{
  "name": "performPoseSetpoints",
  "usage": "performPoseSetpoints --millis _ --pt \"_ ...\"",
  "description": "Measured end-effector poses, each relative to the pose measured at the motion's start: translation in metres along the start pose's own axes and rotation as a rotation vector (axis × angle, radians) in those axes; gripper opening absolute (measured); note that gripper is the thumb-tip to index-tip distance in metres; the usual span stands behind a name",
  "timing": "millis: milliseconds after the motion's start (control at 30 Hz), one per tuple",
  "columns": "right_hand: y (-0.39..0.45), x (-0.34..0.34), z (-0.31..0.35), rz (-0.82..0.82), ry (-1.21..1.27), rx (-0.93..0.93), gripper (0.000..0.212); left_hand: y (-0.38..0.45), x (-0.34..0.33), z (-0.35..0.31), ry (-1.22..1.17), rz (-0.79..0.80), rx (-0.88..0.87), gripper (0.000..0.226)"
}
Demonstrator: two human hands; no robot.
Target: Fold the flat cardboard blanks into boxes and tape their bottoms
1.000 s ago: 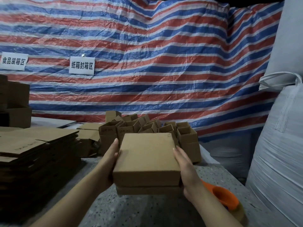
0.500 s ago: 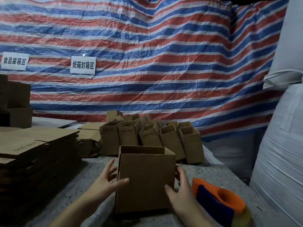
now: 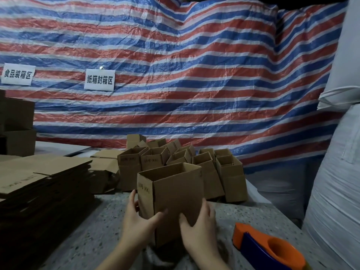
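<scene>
left hand (image 3: 139, 221): thumb across box (image 3: 175, 199) front, fingers curled round its left side | right hand (image 3: 200, 228): thumb on front, fingers wrapped round right side | both forearms reach up from the lower edge

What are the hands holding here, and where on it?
Both grip one open-topped cardboard box: left hand at its lower left corner, right hand on its lower right front face.

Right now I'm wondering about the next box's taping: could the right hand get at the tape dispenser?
Probably yes. The tape dispenser lies on the table just right of the right hand, nothing between them, but that hand must first release the box.
</scene>
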State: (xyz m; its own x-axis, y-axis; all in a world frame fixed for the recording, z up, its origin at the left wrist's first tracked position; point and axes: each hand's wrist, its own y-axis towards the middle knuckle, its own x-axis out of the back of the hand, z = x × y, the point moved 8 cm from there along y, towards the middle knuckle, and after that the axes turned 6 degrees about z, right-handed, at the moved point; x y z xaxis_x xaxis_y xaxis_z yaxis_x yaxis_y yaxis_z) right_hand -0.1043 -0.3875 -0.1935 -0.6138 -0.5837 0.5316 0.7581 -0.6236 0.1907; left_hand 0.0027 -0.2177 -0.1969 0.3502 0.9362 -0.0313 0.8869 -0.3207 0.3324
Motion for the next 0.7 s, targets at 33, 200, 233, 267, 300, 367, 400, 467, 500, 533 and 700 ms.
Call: performPoseSetpoints --millis 33,200,233,267,300,367,400,467,500,533,700 --pt "0.002 -0.009 0.001 0.044 0.01 0.018 0.089 0.005 -0.003 0.004 0.011 -0.047 0.007 0.124" --pt "0.025 -0.052 0.004 0.337 -0.007 0.07 0.103 0.03 -0.013 0.021 0.157 -0.263 0.085 0.121" --pt "0.03 -0.059 0.006 0.378 -0.023 0.079 0.105 0.035 -0.016 0.023 0.187 -0.284 0.096 0.122" --pt "0.036 -0.063 0.006 0.392 -0.03 0.079 0.105 0.04 -0.02 0.026 0.211 -0.297 0.107 0.122" --pt "0.043 -0.065 0.005 0.38 -0.031 0.076 0.104 0.045 -0.023 0.031 0.227 -0.302 0.121 0.124" --pt "0.058 -0.064 0.003 0.326 -0.035 0.07 0.098 0.056 -0.03 0.04 0.249 -0.303 0.156 0.126" --pt "0.065 -0.062 0.002 0.305 -0.034 0.067 0.094 0.059 -0.033 0.045 0.26 -0.303 0.173 0.127" --pt "0.078 -0.061 -0.001 0.279 -0.02 0.067 0.089 0.063 -0.038 0.052 0.273 -0.305 0.202 0.126" --pt "0.083 -0.061 -0.003 0.27 -0.016 0.069 0.087 0.064 -0.041 0.055 0.275 -0.306 0.211 0.125" --pt "0.087 -0.06 -0.005 0.262 -0.016 0.071 0.086 0.066 -0.042 0.057 0.281 -0.307 0.217 0.124" --pt "0.099 -0.061 -0.013 0.243 0.011 0.073 0.084 0.075 -0.045 0.061 0.307 -0.271 0.191 0.122"
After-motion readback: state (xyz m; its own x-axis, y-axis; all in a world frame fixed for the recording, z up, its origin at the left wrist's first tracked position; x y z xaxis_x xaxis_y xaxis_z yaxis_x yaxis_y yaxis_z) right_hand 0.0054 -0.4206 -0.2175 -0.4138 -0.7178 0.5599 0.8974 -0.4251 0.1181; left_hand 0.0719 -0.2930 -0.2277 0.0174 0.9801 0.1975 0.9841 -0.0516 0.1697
